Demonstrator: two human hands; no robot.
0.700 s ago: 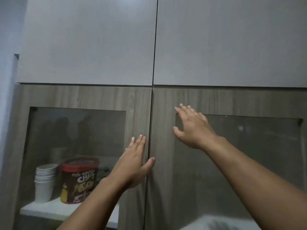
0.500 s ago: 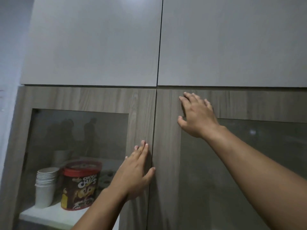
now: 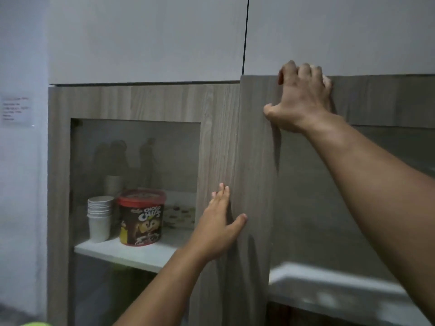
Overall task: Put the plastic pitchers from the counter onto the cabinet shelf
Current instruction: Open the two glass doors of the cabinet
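Note:
Two wood-grain cabinet doors with smoked glass panes fill the view. My right hand (image 3: 303,95) hooks its fingers over the top edge of the right door (image 3: 256,161), which stands slightly proud of the left one. My left hand (image 3: 219,222) lies flat, fingers apart, on the inner frame of the left door (image 3: 211,137). Behind the glass a white shelf (image 3: 131,252) shows on the left and continues on the right as a white shelf edge (image 3: 329,285). No pitcher is in view.
On the left shelf stand a stack of white paper cups (image 3: 100,217) and a red-lidded Choco Chips tub (image 3: 141,217). Plain grey upper cabinet doors (image 3: 146,38) sit above. A wall with a small paper notice (image 3: 16,110) is at the left.
My right hand has climbed from the glass pane to the top edge of the right door and curled over it; that door has come slightly forward. My left hand stays pressed on the left door.

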